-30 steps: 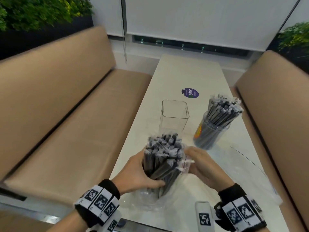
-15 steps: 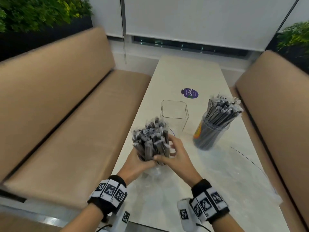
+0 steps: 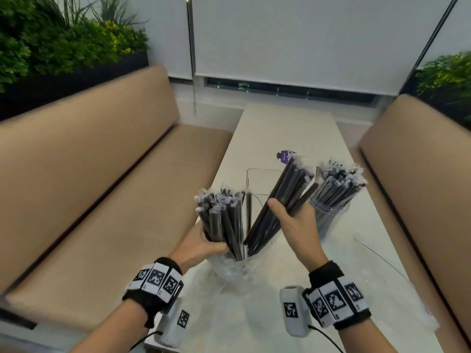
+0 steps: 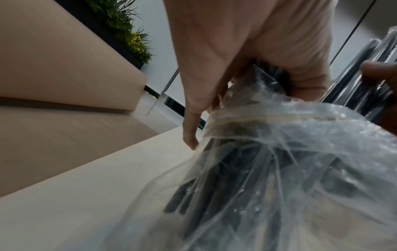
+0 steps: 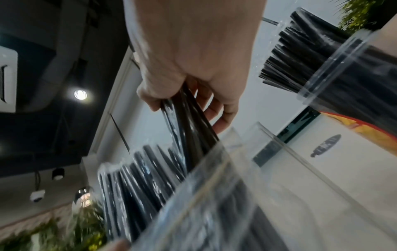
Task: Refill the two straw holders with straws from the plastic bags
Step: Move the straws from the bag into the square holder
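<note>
My left hand grips a clear plastic bag of black wrapped straws, held upright above the near table. In the left wrist view the bag bunches below my curled fingers. My right hand holds a smaller handful of straws tilted up to the right, its lower ends still inside the bag; the right wrist view shows my fingers round them. An empty clear square holder stands behind the straws. A round holder to the right is full of straws.
The pale table runs away from me between two tan benches. A purple sticker lies beyond the holders. Another flat clear bag lies on the near right of the table. Plants stand behind both benches.
The bag of straws has been lifted and brought closer. My right hand, which was at the bundle, now pulls a handful of straws up and to the right, away from the rest.
</note>
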Tool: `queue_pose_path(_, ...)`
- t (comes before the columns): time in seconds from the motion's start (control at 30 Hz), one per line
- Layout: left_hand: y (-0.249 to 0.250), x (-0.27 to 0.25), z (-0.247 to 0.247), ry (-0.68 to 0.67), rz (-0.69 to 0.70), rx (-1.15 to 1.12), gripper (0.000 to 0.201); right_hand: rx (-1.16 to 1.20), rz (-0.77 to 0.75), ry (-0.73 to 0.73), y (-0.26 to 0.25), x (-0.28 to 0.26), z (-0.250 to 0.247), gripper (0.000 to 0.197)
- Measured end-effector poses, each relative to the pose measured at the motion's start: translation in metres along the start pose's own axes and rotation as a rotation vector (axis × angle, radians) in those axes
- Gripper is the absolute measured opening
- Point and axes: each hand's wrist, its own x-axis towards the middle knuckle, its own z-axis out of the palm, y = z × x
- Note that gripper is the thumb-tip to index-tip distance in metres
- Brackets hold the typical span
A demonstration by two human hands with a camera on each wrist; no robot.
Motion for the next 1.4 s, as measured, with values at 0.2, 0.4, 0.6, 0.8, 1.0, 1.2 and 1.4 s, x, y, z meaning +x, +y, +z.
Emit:
queue_pose_path(0.2,0.008,0.011,-0.005,0.003,-0.026,-0.058,0.042,0.114,-0.111,0.098,-0.046,0.035,-0.015,0.012)
queue_pose_path(0.4,0.007,0.011,-0.007,0.024,-0.046,-0.106,0.046,0.235,-0.303,0.292,-0.116,0.091,-0.036,0.023)
queue_pose_path(0.6,0.002,0.01,-0.007,0.012,-0.056,-0.114,0.05,-0.063,-0.248,0.254,-0.067,0.138,-0.008,0.012)
queue_pose_path(0.8,-0.001,0.006,-0.009,0.003,-0.047,-0.118,0.049,-0.309,0.041,0.143,0.023,0.128,0.018,0.029)
queue_pose_path(1.0,-0.001,0.003,-0.01,-0.008,-0.054,-0.113,0.05,-0.462,0.099,0.033,0.011,0.129,0.004,0.038)
queue_pose_path(1.2,0.0,0.0,-0.018,-0.034,-0.068,-0.122,0.055,-0.479,-0.113,0.15,-0.058,0.104,-0.017,0.041)
queue_pose_path(1.4,-0.003,-0.003,-0.021,-0.063,-0.072,-0.063,0.058,-0.162,0.158,-0.343,-0.053,0.032,0.009,0.055)
